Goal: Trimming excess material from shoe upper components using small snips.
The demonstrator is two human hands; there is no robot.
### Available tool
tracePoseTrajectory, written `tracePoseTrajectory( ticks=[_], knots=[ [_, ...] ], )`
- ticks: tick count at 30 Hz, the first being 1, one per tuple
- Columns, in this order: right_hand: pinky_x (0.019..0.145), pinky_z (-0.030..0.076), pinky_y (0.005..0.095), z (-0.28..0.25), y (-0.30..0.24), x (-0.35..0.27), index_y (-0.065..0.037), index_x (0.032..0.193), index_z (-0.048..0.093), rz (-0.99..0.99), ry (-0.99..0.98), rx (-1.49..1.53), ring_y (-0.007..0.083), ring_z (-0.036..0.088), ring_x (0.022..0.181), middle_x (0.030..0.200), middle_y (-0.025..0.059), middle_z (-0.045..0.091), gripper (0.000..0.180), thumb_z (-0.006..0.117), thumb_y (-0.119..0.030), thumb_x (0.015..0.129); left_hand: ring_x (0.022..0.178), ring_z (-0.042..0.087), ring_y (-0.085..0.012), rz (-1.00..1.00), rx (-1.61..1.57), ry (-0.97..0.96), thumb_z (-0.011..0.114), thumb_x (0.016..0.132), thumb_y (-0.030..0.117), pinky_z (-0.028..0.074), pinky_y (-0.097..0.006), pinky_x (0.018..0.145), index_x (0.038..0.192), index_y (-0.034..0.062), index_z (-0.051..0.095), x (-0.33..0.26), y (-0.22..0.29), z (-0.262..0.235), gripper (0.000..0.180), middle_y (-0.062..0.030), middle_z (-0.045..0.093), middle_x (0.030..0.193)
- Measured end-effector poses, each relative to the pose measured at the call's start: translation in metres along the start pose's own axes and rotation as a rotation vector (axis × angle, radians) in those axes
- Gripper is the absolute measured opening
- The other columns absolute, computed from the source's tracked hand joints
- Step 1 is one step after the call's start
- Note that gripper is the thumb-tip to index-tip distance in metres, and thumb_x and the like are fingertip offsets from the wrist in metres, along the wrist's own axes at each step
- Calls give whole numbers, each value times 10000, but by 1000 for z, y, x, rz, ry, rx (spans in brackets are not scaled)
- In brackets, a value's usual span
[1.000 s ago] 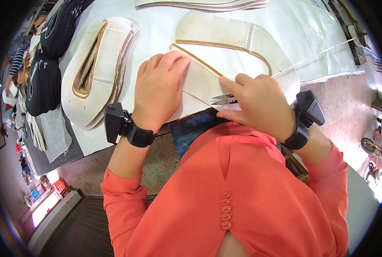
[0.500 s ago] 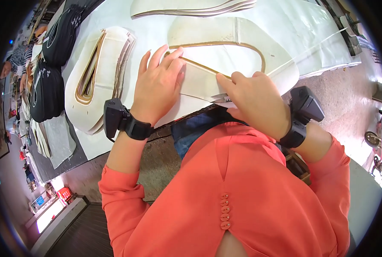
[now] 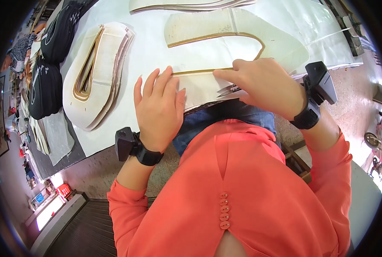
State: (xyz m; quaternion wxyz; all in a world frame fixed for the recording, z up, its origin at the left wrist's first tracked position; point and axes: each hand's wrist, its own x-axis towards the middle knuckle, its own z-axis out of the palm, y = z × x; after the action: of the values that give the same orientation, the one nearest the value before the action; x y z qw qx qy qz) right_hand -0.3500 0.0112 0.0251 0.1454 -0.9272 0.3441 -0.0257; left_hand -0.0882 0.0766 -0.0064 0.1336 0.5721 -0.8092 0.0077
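Cream piece (image 3: 225, 23) lay on tabletop (image 3: 143, 49), L grip (image 3: 158, 109) at its end w/ fingers spread, R grip (image 3: 270, 85) closed round snips (image 3: 228, 90); brown edge (image 3: 199, 72) was prob. mostly done, couldn't tell what was left

No readable text, labels or numbers; pale marks (image 3: 74, 18) on black bundles (image 3: 45, 92) too small to read.

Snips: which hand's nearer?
Right hand: it holds the snips, blades poking out on its left side. The left hand is apart, to their left, fingers at the end of the cream panel's near limb.
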Motion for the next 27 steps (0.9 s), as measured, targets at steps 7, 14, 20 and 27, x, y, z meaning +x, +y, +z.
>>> tracePoseTrajectory(
  ticks=[7, 14, 20, 27],
  knots=[
    [592, 530, 422, 5, -4, -3, -107, 1125, 649, 9, 24, -7, 307, 684, 714, 825, 90, 654, 337, 714, -66, 798, 1318, 533, -359, 134, -153, 107, 651, 949, 147, 360, -507, 1140, 1260, 56, 616, 57, -11, 24, 326, -129, 604, 1423],
    [627, 536, 413, 6, 3, -20, -129, 1227, 649, 53, 13, 63, 301, 684, 752, 845, 93, 653, 460, 728, -45, 782, 1279, 568, -318, 4, 119, 46, 667, 942, 223, 378, -488, 1121, 1237, 80, 624, 39, -8, 12, 330, -90, 676, 1277],
    [664, 541, 407, 3, 2, -8, -140, 1270, 648, 30, -38, 97, 298, 688, 784, 881, 96, 661, 499, 765, -87, 788, 1201, 603, -341, 19, -175, 127, 644, 894, -37, 438, -458, 1052, 1204, 39, 625, 19, 5, 2, 320, -130, 673, 1205],
    [723, 546, 445, -6, 19, -2, -90, 1203, 665, 23, 8, 306, 346, 701, 851, 905, 131, 717, 419, 777, -130, 801, 1207, 593, -357, 54, -333, 83, 687, 898, 45, 459, -466, 1038, 1252, 55, 662, 0, 29, 18, 354, -124, 662, 1252]
  ],
)
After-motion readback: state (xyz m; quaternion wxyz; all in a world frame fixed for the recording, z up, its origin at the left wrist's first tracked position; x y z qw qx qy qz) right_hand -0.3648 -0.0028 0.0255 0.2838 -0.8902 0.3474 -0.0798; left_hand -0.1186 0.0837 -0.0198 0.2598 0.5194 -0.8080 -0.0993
